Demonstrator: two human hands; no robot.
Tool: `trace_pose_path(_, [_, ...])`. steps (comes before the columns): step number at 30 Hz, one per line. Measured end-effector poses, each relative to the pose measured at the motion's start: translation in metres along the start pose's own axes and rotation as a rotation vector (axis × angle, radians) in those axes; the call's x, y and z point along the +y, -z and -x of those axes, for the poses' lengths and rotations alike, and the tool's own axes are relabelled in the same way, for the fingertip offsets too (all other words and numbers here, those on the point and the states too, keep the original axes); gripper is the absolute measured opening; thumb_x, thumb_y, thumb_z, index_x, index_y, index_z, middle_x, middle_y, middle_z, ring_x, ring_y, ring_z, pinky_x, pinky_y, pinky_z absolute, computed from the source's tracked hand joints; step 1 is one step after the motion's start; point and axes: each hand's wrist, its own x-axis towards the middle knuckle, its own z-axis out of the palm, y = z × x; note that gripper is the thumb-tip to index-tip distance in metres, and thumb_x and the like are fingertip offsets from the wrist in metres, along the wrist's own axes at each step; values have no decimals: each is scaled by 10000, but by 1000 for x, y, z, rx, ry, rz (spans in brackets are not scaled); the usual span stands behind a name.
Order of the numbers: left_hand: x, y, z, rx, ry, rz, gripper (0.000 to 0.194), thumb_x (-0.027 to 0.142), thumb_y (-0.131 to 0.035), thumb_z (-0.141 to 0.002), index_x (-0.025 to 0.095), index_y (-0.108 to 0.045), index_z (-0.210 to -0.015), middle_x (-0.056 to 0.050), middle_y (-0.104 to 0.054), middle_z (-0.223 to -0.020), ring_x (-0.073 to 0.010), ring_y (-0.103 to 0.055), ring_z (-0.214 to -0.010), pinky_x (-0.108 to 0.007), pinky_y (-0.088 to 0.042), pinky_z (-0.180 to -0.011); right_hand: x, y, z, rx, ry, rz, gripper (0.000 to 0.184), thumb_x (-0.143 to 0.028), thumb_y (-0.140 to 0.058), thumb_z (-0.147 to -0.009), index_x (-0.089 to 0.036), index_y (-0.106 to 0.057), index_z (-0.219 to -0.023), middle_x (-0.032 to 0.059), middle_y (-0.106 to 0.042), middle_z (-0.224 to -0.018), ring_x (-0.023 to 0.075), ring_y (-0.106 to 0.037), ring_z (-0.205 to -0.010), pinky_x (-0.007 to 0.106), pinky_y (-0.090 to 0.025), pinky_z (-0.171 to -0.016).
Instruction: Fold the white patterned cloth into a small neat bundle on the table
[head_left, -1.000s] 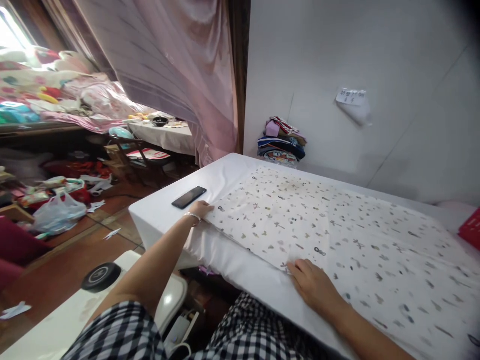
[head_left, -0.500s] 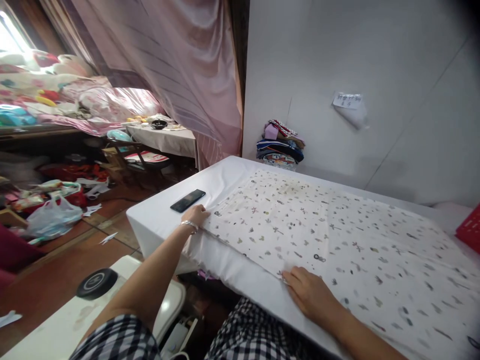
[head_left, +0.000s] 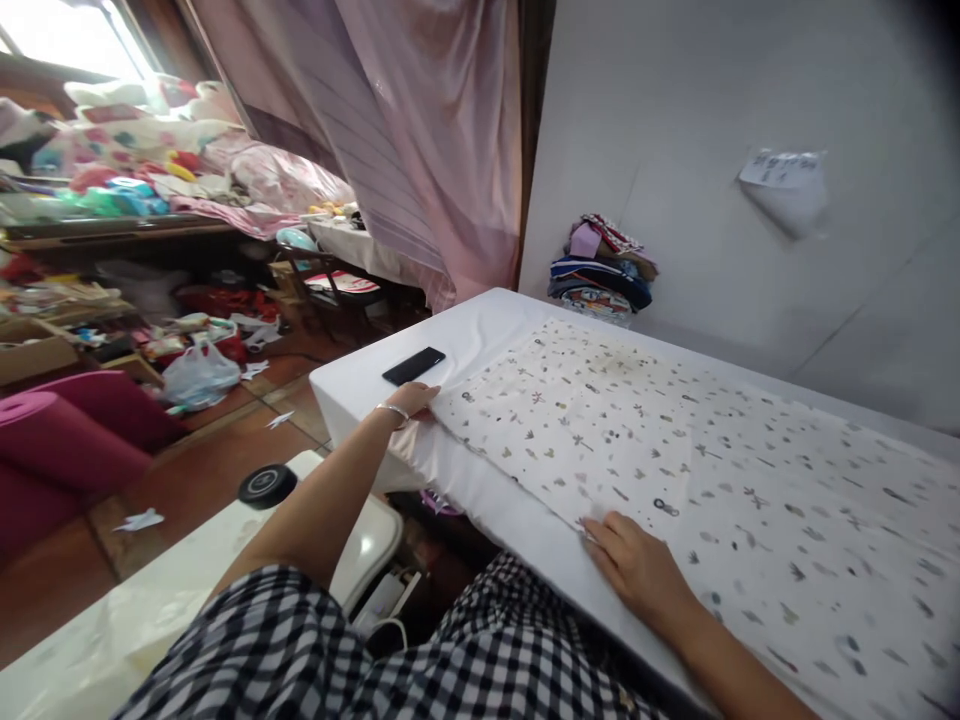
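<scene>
A white fabric (head_left: pixel 637 430) printed with small dark and olive motifs lies spread over the white-covered table (head_left: pixel 480 325). At its near left corner, my left hand (head_left: pixel 415 398), with a bracelet at the wrist, is closed on the fabric's edge. Farther right along the near edge, my right hand (head_left: pixel 637 565) pinches the same fabric between thumb and fingers. A black phone (head_left: pixel 414 365) rests on the table just beyond my left hand.
Folded clothes (head_left: pixel 600 268) are stacked against the wall behind the table. A white stool-like surface (head_left: pixel 300 530) bearing a round black object (head_left: pixel 267 485) stands at my left. Pink rolls (head_left: pixel 67 440), a plastic bag (head_left: pixel 201 375) and paper scraps (head_left: pixel 140 520) lie on the floor.
The view has turned left, so the table and fabric appear farther right and more floor shows. Both hands keep hold of the fabric's near edge at about the same places.
</scene>
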Motion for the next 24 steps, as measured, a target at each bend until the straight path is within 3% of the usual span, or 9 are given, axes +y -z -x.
trace_pose_path(3, [-10,-2,9,-9,23,51,376,560,-631,-777,213,-695,-908,-57,-704,-755,-191,-678,-690,-274,-521,-632,1,1,0,-5,-32,-36,344,-346,-330,-998,-211,-622,-1121,56,-604,-878,159,-595,-736,259,-480,-576])
trace_pose_path(6, [-14,-5,16,-11,21,105,328,492,-676,-751,213,-701,-921,-31,-709,-754,-168,-666,-658,-246,-515,-596,1,1,-1,9,-41,-54,343,-352,-338,-995,-224,-635,-1109,54,-613,-876,154,-595,-721,250,-471,-553])
trace_pose_path(10, [-11,-9,19,37,15,123,258,322,-627,-765,205,-686,-988,-2,-702,-733,-142,-647,-627,-217,-489,-550,1,-2,0,37,-11,-33,326,-358,-357,-986,-214,-619,-1117,59,-612,-882,165,-595,-734,265,-477,-574])
trace_pose_path(14, [-12,-7,17,119,11,70,269,232,-598,-718,189,-668,-975,-12,-699,-741,-171,-651,-678,-240,-488,-583,-2,-4,2,31,0,-3,289,-309,-364,-982,-205,-597,-1116,59,-594,-889,168,-581,-737,284,-482,-615])
trace_pose_path(20, [-7,-6,18,205,-93,-311,291,272,-562,-747,217,-633,-1024,-78,-693,-1008,-251,-643,-966,-321,-491,-778,-6,1,-1,16,15,11,239,-262,-391,-974,-184,-575,-1106,60,-586,-898,174,-564,-760,282,-463,-628])
trace_pose_path(24, [24,-17,26,260,-252,-495,325,323,-497,-827,211,-607,-1111,-119,-630,-1161,-295,-587,-1088,-369,-479,-838,-8,4,-4,-8,12,-11,224,-251,-412,-967,-169,-578,-1092,64,-579,-901,181,-557,-779,290,-454,-636])
